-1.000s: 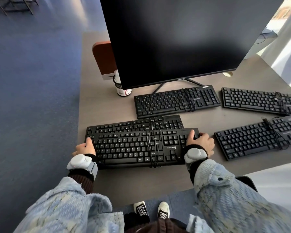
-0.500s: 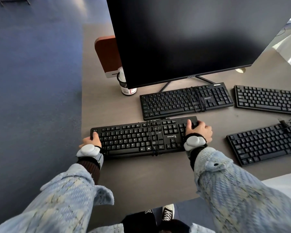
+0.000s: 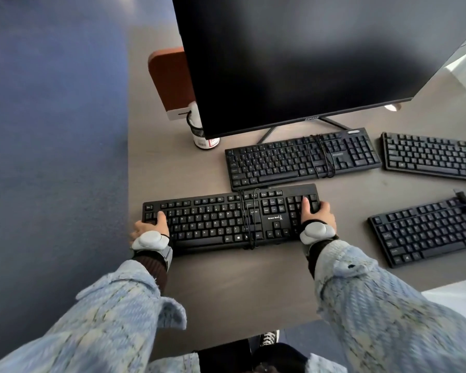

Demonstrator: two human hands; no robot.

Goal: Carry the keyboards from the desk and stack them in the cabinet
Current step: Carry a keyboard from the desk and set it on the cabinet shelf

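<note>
Both hands clamped on the ends of one keyboard

The left hand [image 3: 148, 228] and right hand [image 3: 316, 214] grip the near keyboard [image 3: 230, 218], cable wound round its middle, low over the worktop [image 3: 226, 289]; a second keyboard [image 3: 301, 158] lies at 1 o'clock under the monitor [image 3: 307, 57], two more [image 3: 431, 156] [image 3: 425, 227] at 3 o'clock

Two keyboards [image 3: 433, 157] run off the right edge — sleeves [image 3: 388, 313] blurred.

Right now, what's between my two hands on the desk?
In the head view, the keyboard spans from left hand to right hand, its black cord wrapped around the middle.
</note>
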